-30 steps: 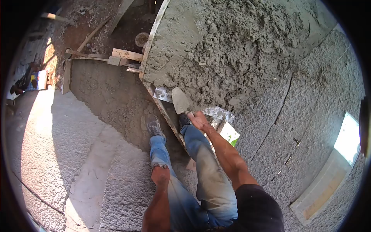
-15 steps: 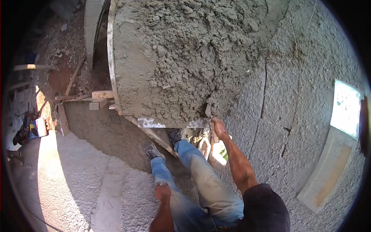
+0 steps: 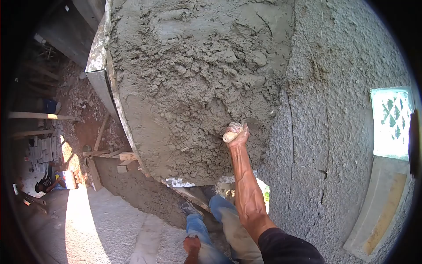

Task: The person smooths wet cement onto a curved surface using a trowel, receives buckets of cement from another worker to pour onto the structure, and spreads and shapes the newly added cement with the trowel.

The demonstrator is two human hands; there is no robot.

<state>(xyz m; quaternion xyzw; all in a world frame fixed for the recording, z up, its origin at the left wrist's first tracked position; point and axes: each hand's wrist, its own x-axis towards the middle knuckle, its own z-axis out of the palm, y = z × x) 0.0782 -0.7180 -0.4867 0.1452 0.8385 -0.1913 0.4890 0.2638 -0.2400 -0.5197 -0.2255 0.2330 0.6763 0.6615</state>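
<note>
Hand trowel w/ a pale, rounded wooden handle (image 3: 228,137) is nr centre, just toward 3 o'clock; its grey metal blade is mostly hidden at the R hand's (image 3: 238,133) far side, against the wet grey mortar (image 3: 198,92). R hand: fist closed tight round the handle, butt end toward the wearer. L hand (image 3: 191,243): at 6 o'clock by the faded blue jeans (image 3: 196,224), fingers look curled; can't tell if it holds anything.

Change: 1.0 s ago the blade was by the mortar's lower edge, nr the boots; now it's farther up in the mix, close to the wall side, arm stretched toward 12 o'clock. That puts the tool in lumpy mix, past the smoother border.

Mortar: thick, crumbly lumps nr centre, flatter smears toward 12 and 9 o'clock. Thin mortar-caked form edge (image 3: 124,123) bounds it at 9 o'clock, curving down to a white-splashed strip (image 3: 180,182) at 7 o'clock. Grey work boot (image 3: 191,208) is just below that.

Farther out, at 3 o'clock: rough, pebbly grey wall (image 3: 307,141) w/ dark cracks, then a bright latticed opening (image 3: 391,123); curved grey panel w/ tan band (image 3: 373,207) at 4 o'clock. Btwn 8 and 9 o'clock: another person (image 3: 43,185) beside a multicoloured pack (image 3: 69,180), approx.
</note>
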